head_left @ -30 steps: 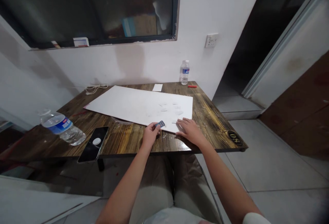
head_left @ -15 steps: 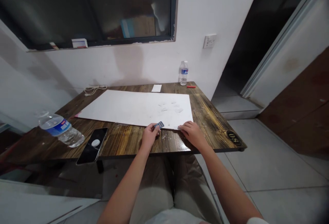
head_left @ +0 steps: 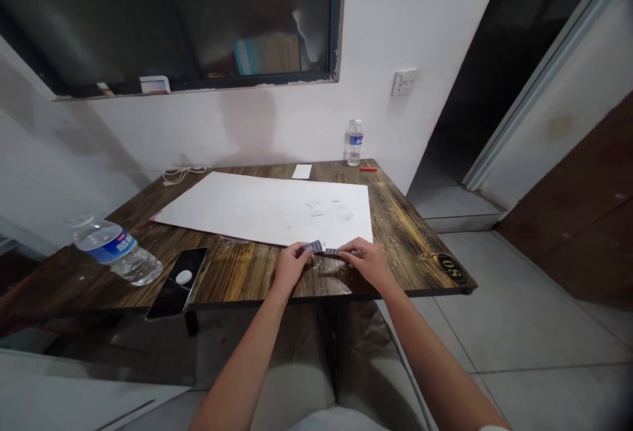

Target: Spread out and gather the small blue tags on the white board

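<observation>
My left hand is closed in a pinch on a small dark-blue printed card. Between the fingertips of my right hand is a small dark striped piece, its exact kind too small to make out. The two pieces are almost end to end, over the near edge of a large white board that lies on the wooden table. Several faint pale scraps or marks show on the board's right part.
To the left, a water bottle leans over beside a phone with a white round disc on it. Farther back are a coiled white cable, a white paper, an upright bottle and a red pen-like stick.
My right hand has moved left and up from the board's near edge, now with the striped piece in its fingers. My left hand has brought the blue card slightly right and turned it.
</observation>
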`<state>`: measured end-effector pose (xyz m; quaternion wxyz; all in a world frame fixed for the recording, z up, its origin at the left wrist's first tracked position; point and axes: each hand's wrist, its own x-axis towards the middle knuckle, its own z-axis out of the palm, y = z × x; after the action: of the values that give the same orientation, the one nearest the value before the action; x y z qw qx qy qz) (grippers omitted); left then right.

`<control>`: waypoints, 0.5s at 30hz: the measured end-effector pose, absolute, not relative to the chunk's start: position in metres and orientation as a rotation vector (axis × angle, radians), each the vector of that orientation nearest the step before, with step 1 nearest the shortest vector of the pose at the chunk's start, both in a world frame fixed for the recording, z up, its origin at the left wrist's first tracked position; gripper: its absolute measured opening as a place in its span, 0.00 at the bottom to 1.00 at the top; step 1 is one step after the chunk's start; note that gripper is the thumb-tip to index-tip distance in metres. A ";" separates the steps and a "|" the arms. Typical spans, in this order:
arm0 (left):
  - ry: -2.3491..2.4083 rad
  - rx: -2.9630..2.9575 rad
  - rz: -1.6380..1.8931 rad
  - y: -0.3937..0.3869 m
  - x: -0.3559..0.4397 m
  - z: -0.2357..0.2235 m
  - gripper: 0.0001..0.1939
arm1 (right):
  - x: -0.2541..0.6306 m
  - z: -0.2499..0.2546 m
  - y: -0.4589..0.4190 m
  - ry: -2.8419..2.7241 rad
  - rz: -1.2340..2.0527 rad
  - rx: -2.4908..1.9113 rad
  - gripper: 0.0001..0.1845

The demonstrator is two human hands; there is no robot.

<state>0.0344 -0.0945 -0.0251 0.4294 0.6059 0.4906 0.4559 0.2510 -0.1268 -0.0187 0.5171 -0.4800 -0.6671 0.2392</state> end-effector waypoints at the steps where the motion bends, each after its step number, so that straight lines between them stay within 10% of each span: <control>1: 1.220 1.520 1.128 -0.095 0.035 -0.024 0.16 | 0.244 -0.018 -0.127 -1.557 0.643 -1.176 0.08; 15: 1.219 1.714 0.986 -0.100 0.035 -0.017 0.13 | 0.216 -0.015 -0.119 -1.630 0.531 -1.277 0.09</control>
<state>0.0350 -0.1003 -0.0174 0.3980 0.6768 0.4815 0.3895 0.2164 -0.1191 -0.0146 0.4811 -0.5238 -0.6683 0.2180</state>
